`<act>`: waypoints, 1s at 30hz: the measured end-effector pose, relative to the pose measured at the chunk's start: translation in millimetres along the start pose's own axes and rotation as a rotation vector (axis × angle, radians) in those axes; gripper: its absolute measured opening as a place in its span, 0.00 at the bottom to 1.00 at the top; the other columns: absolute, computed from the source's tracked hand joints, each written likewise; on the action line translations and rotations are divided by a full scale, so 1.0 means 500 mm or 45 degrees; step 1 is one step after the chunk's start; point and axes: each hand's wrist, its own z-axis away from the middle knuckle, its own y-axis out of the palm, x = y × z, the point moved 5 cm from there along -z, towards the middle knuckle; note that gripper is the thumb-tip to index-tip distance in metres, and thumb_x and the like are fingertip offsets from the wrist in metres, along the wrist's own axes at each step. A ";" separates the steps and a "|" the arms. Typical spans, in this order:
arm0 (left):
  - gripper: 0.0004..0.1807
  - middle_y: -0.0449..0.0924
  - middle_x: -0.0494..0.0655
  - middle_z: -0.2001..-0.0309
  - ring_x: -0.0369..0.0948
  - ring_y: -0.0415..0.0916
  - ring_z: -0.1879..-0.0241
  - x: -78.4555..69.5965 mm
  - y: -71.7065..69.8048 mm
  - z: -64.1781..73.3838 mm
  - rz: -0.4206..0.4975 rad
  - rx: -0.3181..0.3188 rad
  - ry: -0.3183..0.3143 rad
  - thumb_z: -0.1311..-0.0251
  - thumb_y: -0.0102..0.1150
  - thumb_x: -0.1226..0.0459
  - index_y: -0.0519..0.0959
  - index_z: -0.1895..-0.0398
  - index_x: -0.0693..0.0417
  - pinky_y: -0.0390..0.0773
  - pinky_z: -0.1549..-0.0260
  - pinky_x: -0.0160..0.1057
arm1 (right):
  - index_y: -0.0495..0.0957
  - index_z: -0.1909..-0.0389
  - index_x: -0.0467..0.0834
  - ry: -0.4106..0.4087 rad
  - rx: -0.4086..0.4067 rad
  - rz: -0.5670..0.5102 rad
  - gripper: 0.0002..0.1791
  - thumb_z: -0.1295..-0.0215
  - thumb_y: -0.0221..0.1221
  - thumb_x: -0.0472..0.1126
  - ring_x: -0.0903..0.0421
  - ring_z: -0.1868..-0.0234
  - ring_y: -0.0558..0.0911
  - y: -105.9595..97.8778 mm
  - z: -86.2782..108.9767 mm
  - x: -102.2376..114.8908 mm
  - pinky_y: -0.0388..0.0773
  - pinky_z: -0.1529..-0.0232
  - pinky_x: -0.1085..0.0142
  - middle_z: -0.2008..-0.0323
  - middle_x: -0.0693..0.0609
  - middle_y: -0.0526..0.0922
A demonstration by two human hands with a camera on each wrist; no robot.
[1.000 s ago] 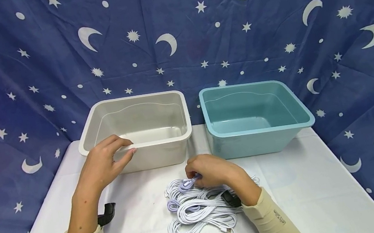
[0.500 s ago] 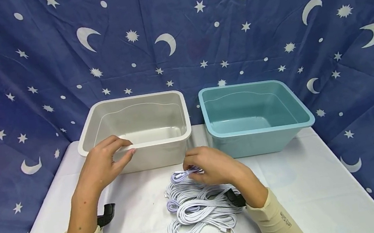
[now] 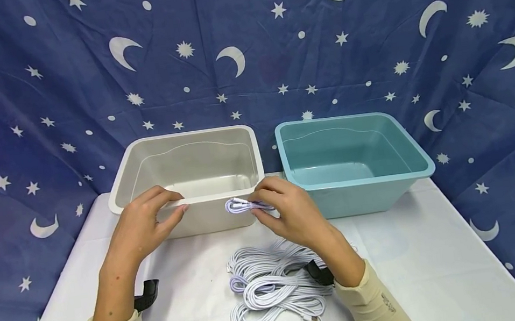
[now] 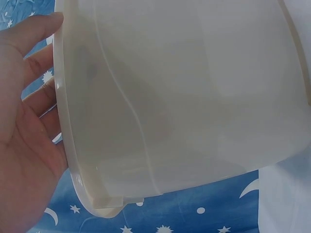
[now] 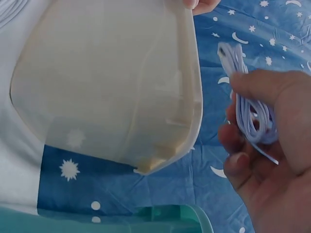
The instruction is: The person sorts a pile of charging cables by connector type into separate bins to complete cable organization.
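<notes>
My right hand pinches a small coiled lavender cable between thumb and fingers, just in front of the white bin's near right corner. In the right wrist view the bundled cable shows its loops and a loose end. My left hand holds the near rim of the white bin, thumb outside and fingers over the edge. In the left wrist view the thumb touches that rim and the fingers pass behind it. On the table lies a pile of coiled white cables, with another lavender cable among them.
A teal bin stands right of the white one, a narrow gap between them. Both stand on a white-covered table. A blue curtain with moons and stars hangs behind and at both sides.
My right hand has lifted the lavender cable off the pile, up and forward to the height of the white bin's rim. The left hand has stayed on the rim.
</notes>
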 end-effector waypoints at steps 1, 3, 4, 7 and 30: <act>0.08 0.79 0.34 0.63 0.37 0.77 0.64 0.000 0.000 0.000 -0.002 0.004 -0.002 0.41 0.71 0.55 0.85 0.60 0.44 0.76 0.61 0.41 | 0.84 0.58 0.45 0.027 -0.020 0.006 0.08 0.38 0.67 0.39 0.60 0.59 0.77 0.000 -0.003 -0.002 0.76 0.58 0.68 0.59 0.56 0.80; 0.08 0.79 0.34 0.63 0.37 0.78 0.63 0.000 0.000 0.001 0.000 0.007 -0.003 0.41 0.70 0.55 0.85 0.60 0.44 0.76 0.61 0.41 | 0.84 0.58 0.45 0.081 -0.060 0.010 0.08 0.38 0.68 0.38 0.60 0.60 0.77 0.000 -0.007 -0.006 0.76 0.60 0.68 0.59 0.56 0.79; 0.08 0.79 0.33 0.63 0.37 0.78 0.63 0.000 0.000 0.001 0.002 0.009 -0.004 0.40 0.70 0.55 0.85 0.60 0.44 0.76 0.61 0.41 | 0.85 0.58 0.45 0.107 -0.081 0.009 0.08 0.39 0.68 0.38 0.61 0.61 0.77 0.001 -0.009 -0.009 0.76 0.60 0.68 0.59 0.56 0.79; 0.08 0.80 0.34 0.63 0.37 0.79 0.63 0.000 0.000 0.003 0.006 0.014 -0.005 0.40 0.69 0.55 0.85 0.60 0.45 0.77 0.61 0.43 | 0.85 0.58 0.44 0.165 -0.149 0.009 0.09 0.40 0.69 0.37 0.60 0.62 0.77 0.004 -0.014 -0.014 0.76 0.62 0.68 0.60 0.55 0.79; 0.08 0.81 0.36 0.62 0.40 0.79 0.65 -0.001 0.001 0.002 0.000 0.026 -0.017 0.37 0.67 0.56 0.85 0.59 0.47 0.76 0.65 0.44 | 0.78 0.42 0.40 0.259 -0.306 0.015 0.29 0.45 0.73 0.42 0.55 0.61 0.79 0.027 -0.019 -0.048 0.77 0.63 0.65 0.55 0.48 0.80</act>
